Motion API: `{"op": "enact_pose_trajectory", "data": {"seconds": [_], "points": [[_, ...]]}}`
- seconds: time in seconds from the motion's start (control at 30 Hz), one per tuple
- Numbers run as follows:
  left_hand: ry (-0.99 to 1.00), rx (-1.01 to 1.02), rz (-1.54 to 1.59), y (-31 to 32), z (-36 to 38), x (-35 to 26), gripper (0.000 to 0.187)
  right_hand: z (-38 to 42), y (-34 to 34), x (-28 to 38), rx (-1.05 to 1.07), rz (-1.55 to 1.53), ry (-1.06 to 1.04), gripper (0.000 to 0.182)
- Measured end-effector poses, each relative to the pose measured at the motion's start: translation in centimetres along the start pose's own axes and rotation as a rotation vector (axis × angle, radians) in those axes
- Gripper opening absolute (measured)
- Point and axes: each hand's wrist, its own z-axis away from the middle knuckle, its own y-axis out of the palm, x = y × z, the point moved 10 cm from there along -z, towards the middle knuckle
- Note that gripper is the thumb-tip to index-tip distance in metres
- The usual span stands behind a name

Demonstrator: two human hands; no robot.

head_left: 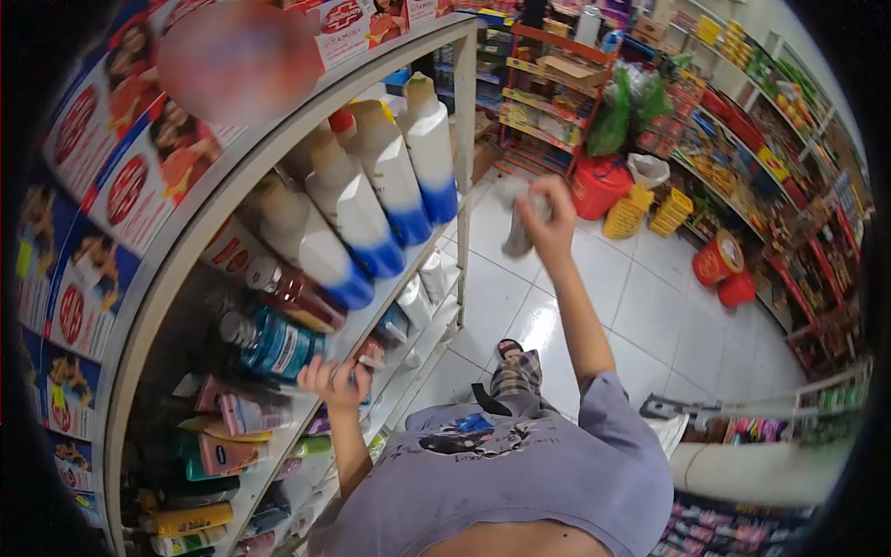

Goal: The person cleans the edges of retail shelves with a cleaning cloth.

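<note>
My right hand (pixel 549 221) is raised over the floor, fingers pinched on a grey cloth (pixel 517 232) that hangs down. Beside the shelf edge, my left hand (pixel 336 381) has its fingers apart, right at the base of a blue mouthwash bottle (pixel 280 343). Behind that bottle stands a dark red bottle (pixel 295 295). Farther along the same shelf is a row of white bottles with blue bottoms (pixel 382 181). Nearer to me, pink tubes (pixel 251 413) and an orange-yellow bottle (pixel 193 518) fill the shelf.
The metal shelf frame (pixel 461 176) rises close on my left, with printed boxes (pixel 130 186) on top. Lower shelves hold more bottles. Across the tiled floor (pixel 594 288) are a red bucket (pixel 599 186), yellow baskets (pixel 670 213), red tubs (pixel 719 260) and stocked racks.
</note>
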Motion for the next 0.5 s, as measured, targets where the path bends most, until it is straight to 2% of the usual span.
{"op": "enact_pose_trajectory", "data": {"seconds": [0.1,0.17,0.23,0.3,0.37,0.43,0.5], "points": [[-0.094,-0.027,-0.088,0.3,0.6,1.0,0.016,-9.6,1.2,0.1,-0.128,-0.085,-0.286,0.024],[-0.201,-0.058,-0.27,0.2,0.9,1.3,0.016,-14.6,2.6,0.5,-0.197,-0.211,-0.421,0.026],[-0.229,-0.098,-0.441,-0.3,-1.3,-0.2,0.019,-17.8,5.8,0.3,-0.105,-0.322,-0.447,0.023],[-0.215,-0.265,-0.575,-1.0,-4.3,-2.3,0.021,-17.9,7.5,0.9,-0.094,-0.447,-0.527,0.027],[-0.076,-0.397,-0.651,-0.4,-9.8,-5.6,0.021,-18.0,7.6,0.5,-0.056,-0.505,-0.545,0.03],[0.003,-0.433,-0.679,0.9,-14.7,-7.8,0.02,-17.0,8.4,-1.4,-0.004,-0.545,-0.522,0.029],[0.181,-0.389,-0.429,2.9,-19.1,-8.6,0.023,-15.5,9.8,-3.5,0.12,-0.718,-0.447,0.029]]}}
